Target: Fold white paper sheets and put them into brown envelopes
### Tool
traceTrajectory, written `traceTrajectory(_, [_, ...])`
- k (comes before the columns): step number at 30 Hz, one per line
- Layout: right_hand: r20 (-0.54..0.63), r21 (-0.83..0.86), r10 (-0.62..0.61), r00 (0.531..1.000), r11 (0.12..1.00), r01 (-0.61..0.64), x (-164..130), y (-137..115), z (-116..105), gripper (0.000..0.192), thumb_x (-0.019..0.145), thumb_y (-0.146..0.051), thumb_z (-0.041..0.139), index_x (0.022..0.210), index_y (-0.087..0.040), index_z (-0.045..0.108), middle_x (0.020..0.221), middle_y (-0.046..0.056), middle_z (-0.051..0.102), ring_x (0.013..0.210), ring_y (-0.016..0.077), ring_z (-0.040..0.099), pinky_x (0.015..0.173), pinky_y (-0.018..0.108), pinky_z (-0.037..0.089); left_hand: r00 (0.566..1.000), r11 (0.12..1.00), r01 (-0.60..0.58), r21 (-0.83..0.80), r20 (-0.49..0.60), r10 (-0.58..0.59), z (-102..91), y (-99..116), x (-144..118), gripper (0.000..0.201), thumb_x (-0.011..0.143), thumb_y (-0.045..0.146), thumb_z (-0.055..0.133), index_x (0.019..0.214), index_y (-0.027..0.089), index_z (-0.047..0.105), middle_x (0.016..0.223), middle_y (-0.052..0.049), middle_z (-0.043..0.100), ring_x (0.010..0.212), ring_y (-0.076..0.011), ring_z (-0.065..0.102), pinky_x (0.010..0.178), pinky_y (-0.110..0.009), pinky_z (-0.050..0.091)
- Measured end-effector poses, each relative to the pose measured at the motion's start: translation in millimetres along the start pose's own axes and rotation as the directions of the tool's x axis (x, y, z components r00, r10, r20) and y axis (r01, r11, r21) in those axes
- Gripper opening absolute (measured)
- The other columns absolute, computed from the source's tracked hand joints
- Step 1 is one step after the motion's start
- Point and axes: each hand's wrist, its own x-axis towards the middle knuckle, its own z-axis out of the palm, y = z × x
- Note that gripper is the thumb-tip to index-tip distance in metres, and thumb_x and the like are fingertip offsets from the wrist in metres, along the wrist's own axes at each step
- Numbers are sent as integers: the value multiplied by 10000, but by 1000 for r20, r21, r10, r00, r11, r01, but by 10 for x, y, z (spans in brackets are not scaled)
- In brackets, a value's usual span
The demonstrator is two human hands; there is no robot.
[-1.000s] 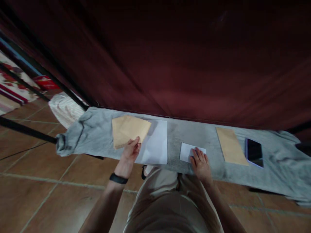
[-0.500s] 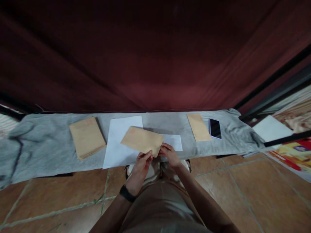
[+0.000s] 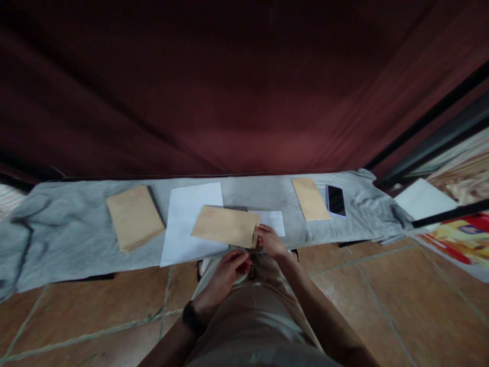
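Since half a second ago the brown envelope (image 3: 225,226) has swung from a tilt to lie nearly level with the front edge of the bench, and the left hand (image 3: 228,271) has let go of it and dropped back toward the body. A second ago that hand was out at the stack of brown envelopes (image 3: 133,216) on the left, while the right lay flat on the small folded white sheet (image 3: 272,221).

Now only the right hand (image 3: 270,240) has the envelope, its fingers pinched on the right end, apparently at the opening, though whether the flap is lifted cannot be told. The envelope sits in front of the person, over the right edge of the large white sheet (image 3: 187,221) and the left part of the folded sheet, which shows just beyond the right hand. The left hand is loosely curled and holds nothing, just below the envelope's near edge and close to the right hand but not touching it.

As a judgement, the envelope has been handed from left to right and squared up, which leaves the left hand free.

Further right on the grey cloth (image 3: 57,239) covering the bench lie a single brown envelope (image 3: 310,198) and, just beside it, a dark smartphone (image 3: 336,200). A dark red curtain (image 3: 229,92) hangs behind.
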Motion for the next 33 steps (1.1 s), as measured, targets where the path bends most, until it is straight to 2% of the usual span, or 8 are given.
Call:
traceTrajectory(2, [26, -15, 13, 1000, 1000, -13, -10, -1, -58, 321, 630, -481, 804, 781, -214, 706, 677, 5, 716, 588, 175, 642, 547, 265, 488, 988, 933, -157, 325, 57, 146, -66, 60, -64, 169, 834, 399, 744, 837, 230, 731, 795, -59, 738, 728, -210, 698, 692, -320, 568])
traceTrajectory(5, [51, -66, 4, 999, 998, -1, -49, -16, -104, 264, 616, -414, 787, 736, -199, 693, 612, -23, 669, 558, 137, 580, 529, 229, 437, 841, 482, -477, 735, 223, 493, -179, 223, 31, 374, 838, 350, 738, 1202, 267, 705, 1338, -117, 677, 1297, -322, 594, 1116, -478, 453])
traceTrajectory(8, [87, -143, -40, 995, 988, 52, -90, -31, -112, 262, 672, -443, 728, 795, -213, 703, 702, -22, 699, 658, 157, 613, 609, 252, 483, 774, 19, -534, 845, 480, 413, -289, 378, 282, 911, 751, 417, 825, 1549, 261, 415, 1693, -166, 251, 1566, -394, 199, 1242, -624, 194])
traceTrajectory(10, [104, -193, -87, 991, 975, 106, -106, -26, -121, 270, 712, -460, 687, 836, -221, 706, 784, -14, 722, 742, 174, 635, 677, 271, 509, 787, -125, -523, 843, 534, 308, -348, 435, 448, 1123, 706, 490, 847, 1622, 243, 248, 1712, -207, 132, 1579, -402, 125, 1238, -650, 147])
traceTrajectory(14, [83, -301, -185, 979, 932, 202, -103, 20, -194, 271, 757, -452, 630, 891, -228, 702, 891, 3, 743, 877, 209, 646, 801, 319, 531, 812, -201, -524, 828, 556, 175, -401, 468, 627, 1263, 639, 518, 876, 1642, 244, 159, 1700, -226, 172, 1582, -396, 112, 1234, -658, 108])
traceTrajectory(19, [70, -424, -231, 971, 874, 238, -91, 89, -316, 268, 776, -426, 601, 924, -224, 696, 932, 16, 750, 899, 220, 647, 895, 358, 514, 785, -281, -554, 784, 604, 137, -373, 473, 615, 1204, 642, 380, 885, 1633, 300, 205, 1657, -181, 332, 1569, -399, 176, 1236, -664, 29])
traceTrajectory(27, [62, -293, -72, 995, 952, 87, -144, 138, -374, 324, 732, -489, 729, 925, -229, 727, 853, 2, 750, 767, 200, 656, 672, 293, 527, 740, -388, -534, 751, 637, 215, -241, 563, 526, 1021, 786, 301, 760, 1634, 337, 193, 1611, -154, 391, 1492, -382, 360, 1250, -623, 96])
traceTrajectory(33, [11, -293, -274, 962, 919, 265, -131, 143, -408, 323, 771, -460, 723, 1003, -238, 759, 994, 28, 772, 927, 231, 678, 847, 352, 549, 728, -408, -538, 738, 650, 217, -226, 552, 537, 1043, 799, 295, 751, 1639, 356, 134, 1719, -134, 175, 1532, -382, 289, 1246, -621, 86])
